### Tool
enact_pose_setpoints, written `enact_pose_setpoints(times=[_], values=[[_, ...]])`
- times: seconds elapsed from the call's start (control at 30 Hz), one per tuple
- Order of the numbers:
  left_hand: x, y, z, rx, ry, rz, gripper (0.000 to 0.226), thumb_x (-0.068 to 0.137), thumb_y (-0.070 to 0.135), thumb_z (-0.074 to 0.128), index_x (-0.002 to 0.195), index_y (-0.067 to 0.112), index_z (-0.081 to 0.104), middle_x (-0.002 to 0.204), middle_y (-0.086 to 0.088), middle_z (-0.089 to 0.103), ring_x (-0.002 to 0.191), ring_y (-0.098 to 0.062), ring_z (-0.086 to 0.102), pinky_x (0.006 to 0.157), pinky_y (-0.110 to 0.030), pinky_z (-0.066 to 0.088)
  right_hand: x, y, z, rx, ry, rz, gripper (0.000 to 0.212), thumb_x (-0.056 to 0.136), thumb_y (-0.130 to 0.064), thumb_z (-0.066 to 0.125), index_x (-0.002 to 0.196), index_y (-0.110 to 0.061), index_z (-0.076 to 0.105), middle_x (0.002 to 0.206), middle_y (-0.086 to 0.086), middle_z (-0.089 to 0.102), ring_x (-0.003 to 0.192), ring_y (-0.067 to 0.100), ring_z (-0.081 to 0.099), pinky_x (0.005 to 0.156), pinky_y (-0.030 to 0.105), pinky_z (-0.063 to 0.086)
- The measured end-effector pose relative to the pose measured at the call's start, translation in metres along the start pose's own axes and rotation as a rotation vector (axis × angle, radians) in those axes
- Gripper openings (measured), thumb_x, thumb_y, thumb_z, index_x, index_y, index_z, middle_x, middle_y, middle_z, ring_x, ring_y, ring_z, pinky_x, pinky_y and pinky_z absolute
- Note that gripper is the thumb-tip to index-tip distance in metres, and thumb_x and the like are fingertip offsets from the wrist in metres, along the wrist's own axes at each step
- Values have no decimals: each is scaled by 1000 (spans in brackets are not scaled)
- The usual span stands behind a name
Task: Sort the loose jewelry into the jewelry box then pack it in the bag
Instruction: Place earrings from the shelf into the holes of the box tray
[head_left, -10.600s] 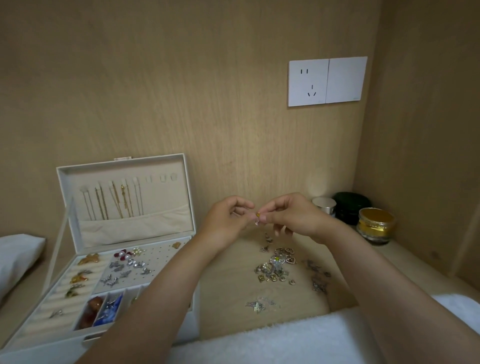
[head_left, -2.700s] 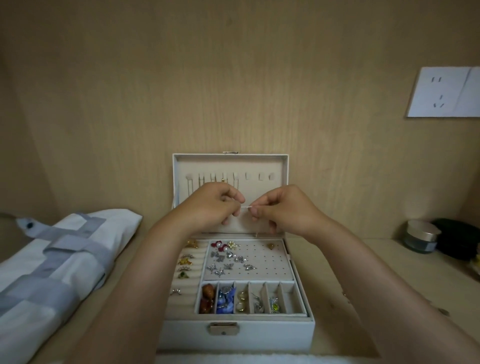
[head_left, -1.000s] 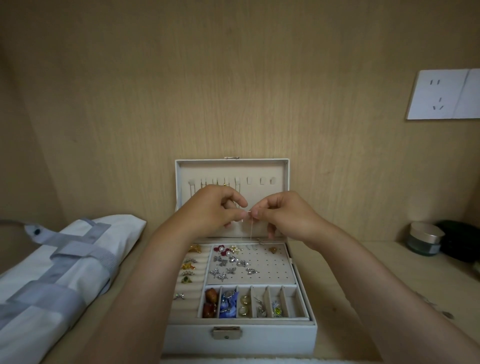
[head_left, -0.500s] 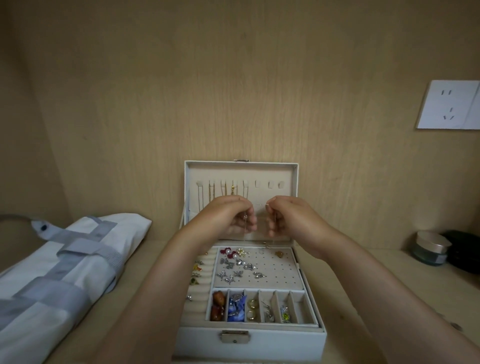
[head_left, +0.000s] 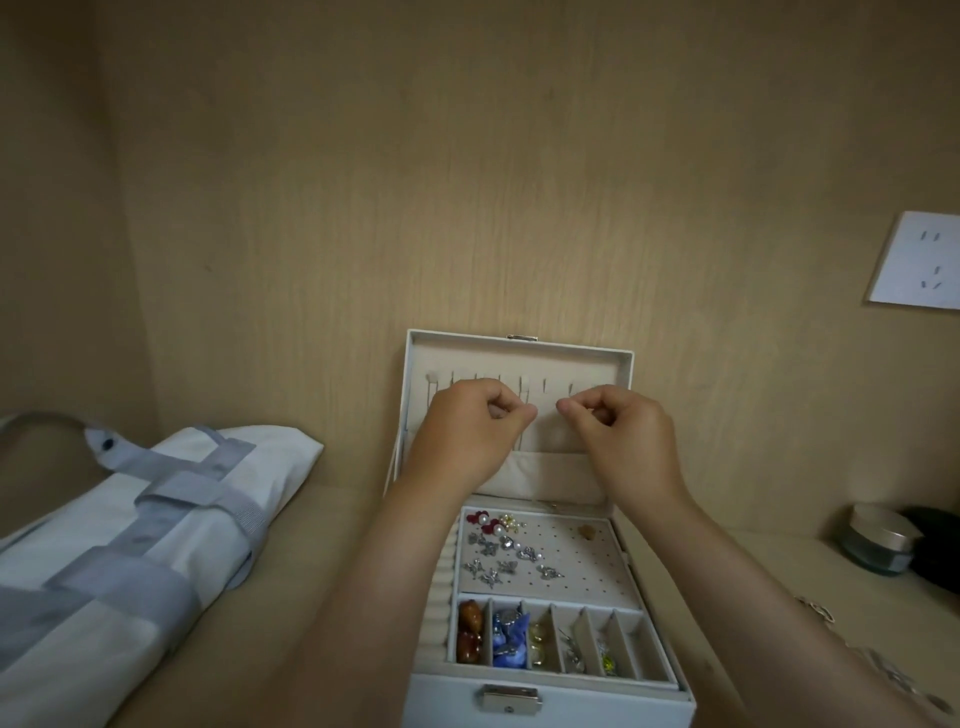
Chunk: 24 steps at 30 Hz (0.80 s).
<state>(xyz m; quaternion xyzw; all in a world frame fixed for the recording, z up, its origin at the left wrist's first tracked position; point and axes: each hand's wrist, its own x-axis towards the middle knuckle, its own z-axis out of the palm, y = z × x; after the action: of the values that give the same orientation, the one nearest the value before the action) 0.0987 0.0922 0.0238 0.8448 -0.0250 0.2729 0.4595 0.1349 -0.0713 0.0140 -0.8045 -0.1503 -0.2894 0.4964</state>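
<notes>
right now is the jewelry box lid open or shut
Open. The jewelry box lid stands upright, showing its inner hooks, and the earring tray below lies uncovered.

Both forearms are reaching forward. The left hand and right hand are holding fingers curled, thumbs pressing forefingers, fingertips facing, slightly apart.

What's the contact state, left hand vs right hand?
Apart. Head view: the left hand and right hand face each other with pinched fingers, and a strip of the jewelry box lid lining shows between their fingertips.
</notes>
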Motion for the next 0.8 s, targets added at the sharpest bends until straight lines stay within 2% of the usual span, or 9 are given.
enact_pose_setpoints(times=[0.07, 0.2, 0.37, 0.47, 0.67, 0.8], values=[[0, 0, 0, 5, -1, -5, 11, 85, 35, 73, 78, 27, 71, 70, 14, 62, 69, 2, 58, 60, -17, 40, 5, -6, 4, -37, 62, -15, 11, 87, -28, 76, 79, -21, 75, 64, -8, 65, 60, -1, 56, 57, 11, 39], [1, -2, 3, 35, 31, -39, 12, 88, 33, 69, 79, 25, 70, 71, 13, 63, 68, 1, 58, 57, -18, 41, 14, -18, 16, -108, 145, -72, 9, 87, -25, 75, 80, -20, 75, 66, -13, 64, 61, -4, 57, 59, 4, 39], [2, -3, 7, 38, 116, -82, 24, 92, 34, 63, 79, 16, 72, 74, 3, 71, 72, -9, 64, 64, -23, 48, 26, -23, 23, -170, 214, -96, 7, 85, -22, 74, 80, -17, 74, 67, -10, 63, 62, 4, 56, 58, 10, 37], [3, -6, 11, -10, 109, -119, 28, 92, 33, 62, 79, 11, 72, 74, -2, 73, 74, -15, 67, 69, -26, 52, 32, -24, 23, -200, 200, -71, 5, 82, -21, 75, 79, -17, 74, 66, -11, 63, 63, 3, 56, 57, 9, 37], [3, -10, 16, -13, 85, -152, 32, 92, 29, 62, 75, 3, 69, 77, -7, 71, 76, -17, 67, 63, -16, 45, 29, -19, 16, -231, 159, -32, 6, 82, -19, 72, 77, -18, 74, 68, -11, 66, 66, 0, 58, 59, 6, 37], [0, -12, 18, -2, 32, -168, 35, 93, 28, 62, 75, -2, 67, 80, -12, 72, 80, -17, 68, 58, -13, 39, 15, -12, 11, -252, 85, -11, 7, 85, -19, 70, 78, -19, 72, 70, -13, 65, 68, 2, 61, 57, 12, 40]])
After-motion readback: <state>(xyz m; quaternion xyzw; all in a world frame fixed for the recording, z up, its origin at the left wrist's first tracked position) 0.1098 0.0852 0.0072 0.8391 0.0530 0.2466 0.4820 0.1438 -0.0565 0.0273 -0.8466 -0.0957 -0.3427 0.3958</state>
